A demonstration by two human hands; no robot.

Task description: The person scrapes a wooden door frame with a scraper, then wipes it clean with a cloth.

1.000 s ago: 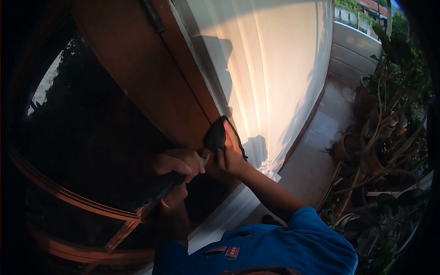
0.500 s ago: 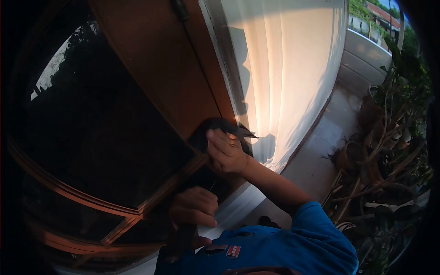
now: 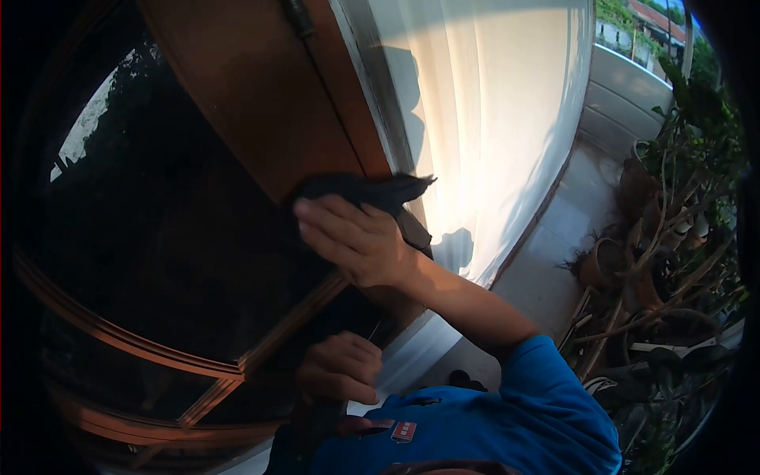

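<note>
A dark cloth (image 3: 356,190) lies against the brown wooden door frame (image 3: 261,103), its pointed end sticking out to the right. My right hand (image 3: 356,241) presses on this cloth from the near side, fingers stretched together across it. Part of the cloth is hidden behind the hand. Lower down, close to my body, my left hand (image 3: 340,368) is closed with its fingers curled. Whatever it may hold is hidden in shadow. Beside the frame is a large dark glass pane (image 3: 174,229).
A sunlit cream wall (image 3: 491,119) rises to the right of the frame. Potted plants (image 3: 606,265) and tangled branches line the right side of the tiled floor (image 3: 546,269). A dark metal hinge or rod (image 3: 298,17) shows high on the wood.
My right hand and the cloth have moved up and left along the frame toward the glass, and the fingers have straightened. My left hand has stayed nearly in place.
</note>
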